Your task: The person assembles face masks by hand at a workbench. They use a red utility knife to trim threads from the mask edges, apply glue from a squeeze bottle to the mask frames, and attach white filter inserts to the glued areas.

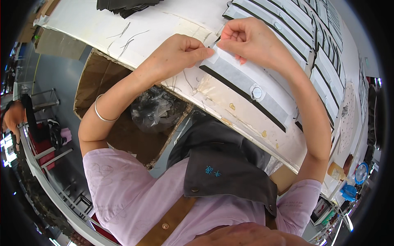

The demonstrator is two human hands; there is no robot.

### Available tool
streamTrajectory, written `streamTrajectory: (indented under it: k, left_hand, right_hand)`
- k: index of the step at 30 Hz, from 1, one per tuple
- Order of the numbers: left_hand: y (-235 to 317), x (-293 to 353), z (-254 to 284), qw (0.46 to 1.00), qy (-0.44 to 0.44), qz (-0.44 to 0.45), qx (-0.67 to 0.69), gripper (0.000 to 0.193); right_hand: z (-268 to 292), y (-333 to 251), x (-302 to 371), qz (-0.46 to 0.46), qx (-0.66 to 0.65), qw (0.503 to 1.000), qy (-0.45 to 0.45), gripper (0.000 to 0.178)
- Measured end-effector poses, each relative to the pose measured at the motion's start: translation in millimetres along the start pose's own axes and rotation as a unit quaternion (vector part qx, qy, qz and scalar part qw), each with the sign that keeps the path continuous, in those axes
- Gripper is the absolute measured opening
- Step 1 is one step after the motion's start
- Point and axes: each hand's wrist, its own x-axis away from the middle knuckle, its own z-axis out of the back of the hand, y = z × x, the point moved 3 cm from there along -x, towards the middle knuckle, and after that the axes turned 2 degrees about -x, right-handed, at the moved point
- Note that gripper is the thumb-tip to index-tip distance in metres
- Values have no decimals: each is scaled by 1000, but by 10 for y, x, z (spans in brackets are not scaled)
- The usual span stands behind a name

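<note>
A long flat white-backed strip [238,76] with a black edge lies at a slant on the table before me. A round, pale disc [257,93] sits on it near its middle. My left hand [179,55] is closed at the strip's far left end, its thumb pressed on the corner. Close beside it, my right hand [249,42] pinches at the same end, thumb against the curled fingers. What exactly lies between the right fingertips is partly hidden.
Rows of similar strips [279,25] cover the table's right side. A stack of black pieces [123,6] rests at the far edge, near loose dark threads [128,43]. Below the table's front edge stands a cardboard box [92,84] holding a clear plastic bag [158,108]. Another person [16,115] is at the far left.
</note>
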Motion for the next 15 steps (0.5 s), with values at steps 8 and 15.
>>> streamTrajectory:
  k: [8,15]
  left_hand:
    - [61,-7,10,999,10,42,24,37]
    - [89,-27,-39,999,-7,4,-32,29]
  right_hand:
    - [-18,9,22,26,4,999,40,19]
    - [-24,12,26,22,8,999,47,18]
